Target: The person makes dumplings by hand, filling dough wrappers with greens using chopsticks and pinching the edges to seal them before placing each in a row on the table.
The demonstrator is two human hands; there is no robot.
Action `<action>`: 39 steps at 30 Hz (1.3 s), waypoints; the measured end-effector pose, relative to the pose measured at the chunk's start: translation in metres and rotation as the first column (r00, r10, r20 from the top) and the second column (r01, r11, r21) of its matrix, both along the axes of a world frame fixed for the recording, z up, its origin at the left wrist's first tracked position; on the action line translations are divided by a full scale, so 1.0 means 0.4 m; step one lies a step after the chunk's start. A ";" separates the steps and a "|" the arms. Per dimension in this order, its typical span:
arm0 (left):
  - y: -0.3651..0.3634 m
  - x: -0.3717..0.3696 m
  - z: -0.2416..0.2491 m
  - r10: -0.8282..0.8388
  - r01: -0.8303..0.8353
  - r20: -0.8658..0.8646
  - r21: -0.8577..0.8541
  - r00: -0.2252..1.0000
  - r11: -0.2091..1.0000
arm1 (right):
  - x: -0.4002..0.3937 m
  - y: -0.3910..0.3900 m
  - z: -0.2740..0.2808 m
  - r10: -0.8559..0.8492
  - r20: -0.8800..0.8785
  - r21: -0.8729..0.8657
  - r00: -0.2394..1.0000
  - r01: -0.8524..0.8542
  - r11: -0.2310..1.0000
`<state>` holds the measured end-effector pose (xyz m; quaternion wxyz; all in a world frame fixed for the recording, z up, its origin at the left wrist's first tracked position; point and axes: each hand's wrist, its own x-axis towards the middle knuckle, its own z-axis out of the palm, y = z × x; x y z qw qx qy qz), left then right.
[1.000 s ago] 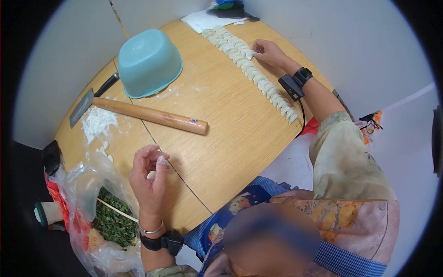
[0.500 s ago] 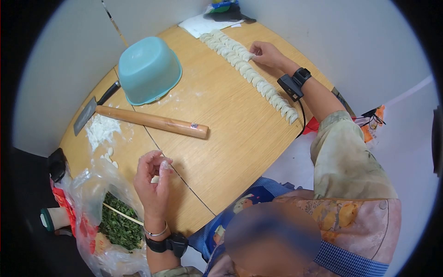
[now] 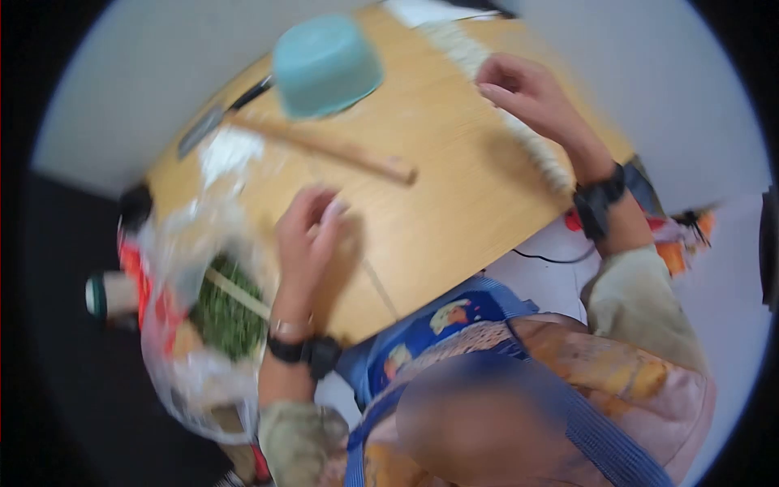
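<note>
My left hand (image 3: 308,239) hovers over the near left of the wooden table (image 3: 430,219), fingers loosely curled and thumb apart, with nothing visible in it. Across the table my right hand (image 3: 527,93) is above a long row of pale folded dumplings (image 3: 535,154), hiding part of it. Its fingers bend inward with a gap to the thumb, and nothing shows between them. The picture is blurred by motion. Between the hands, on the far side, lies a wooden rolling pin (image 3: 349,152).
Beyond the pin sits an upturned light-blue basin (image 3: 324,65). A cleaver (image 3: 201,132) lies by white flour (image 3: 230,154). At left, a plastic bag (image 3: 178,373) holds chopped greens (image 3: 231,312) with a pale stick across them. A dark cable (image 3: 552,260) hangs near my right wrist.
My right hand has come away from the end of the shorter dumpling row, back toward me. My left hand stays in much the same place over the table. The whole view has shifted.
</note>
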<state>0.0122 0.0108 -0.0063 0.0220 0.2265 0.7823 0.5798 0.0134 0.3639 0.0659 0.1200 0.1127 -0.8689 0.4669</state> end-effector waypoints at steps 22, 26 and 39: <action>-0.088 0.284 -0.053 0.322 -0.322 0.008 0.006 0.947 0.947 | -0.051 -0.603 -0.211 0.470 0.101 0.105 0.877 -0.479 0.871; -0.087 0.282 -0.056 0.335 -0.339 0.098 0.036 0.937 0.940 | -0.038 -0.607 -0.230 0.452 0.007 0.192 0.892 -0.444 0.875; -0.093 0.278 -0.058 0.318 -0.320 0.135 -0.004 0.938 0.947 | -0.025 -0.600 -0.218 0.392 0.023 0.351 0.920 -0.375 0.858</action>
